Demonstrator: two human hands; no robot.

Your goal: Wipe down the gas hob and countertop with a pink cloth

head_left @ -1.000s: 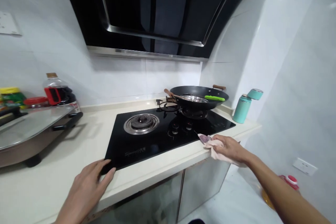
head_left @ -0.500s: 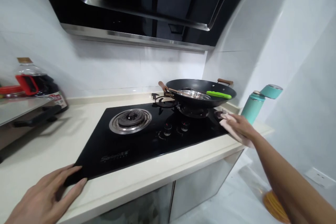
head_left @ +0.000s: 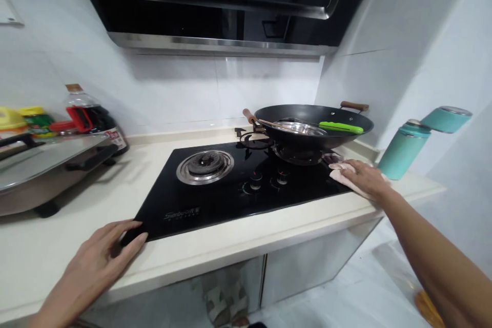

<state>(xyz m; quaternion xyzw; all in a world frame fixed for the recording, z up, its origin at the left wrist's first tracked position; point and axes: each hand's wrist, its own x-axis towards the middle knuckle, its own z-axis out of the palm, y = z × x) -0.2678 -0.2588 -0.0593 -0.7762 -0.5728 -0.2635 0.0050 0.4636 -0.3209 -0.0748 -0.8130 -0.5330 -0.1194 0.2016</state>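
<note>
My left hand (head_left: 96, 261) rests at the near left corner of the black glass gas cooktop (head_left: 215, 205), thumb and fingers apart on either side of the corner, holding nothing. At the cooktop's right edge, my right hand (head_left: 363, 177) presses a pale pink cloth (head_left: 343, 174) against the surface, the cloth bunched under its fingers. Behind that hand, a black wok (head_left: 315, 111) sits over the right burner. Inside the wok lie a shiny metal bowl (head_left: 300, 127) and a utensil with a bright green handle (head_left: 341, 127). The left burner (head_left: 205, 166) is uncovered. Two control knobs (head_left: 255, 180) stand between the burners.
A teal flask (head_left: 405, 151) with its lid tilted open stands just right of my right hand. To the left are an electric pan with a glass lid (head_left: 54, 164), a dark sauce bottle (head_left: 98, 118) and yellow-topped containers (head_left: 34, 118). A range hood (head_left: 223, 20) overhangs the cooktop.
The camera view has shifted left, so things appear further right. My right hand stays on the cloth, now lower and flatter at the cooktop's right edge. My left hand remains at the corner.
</note>
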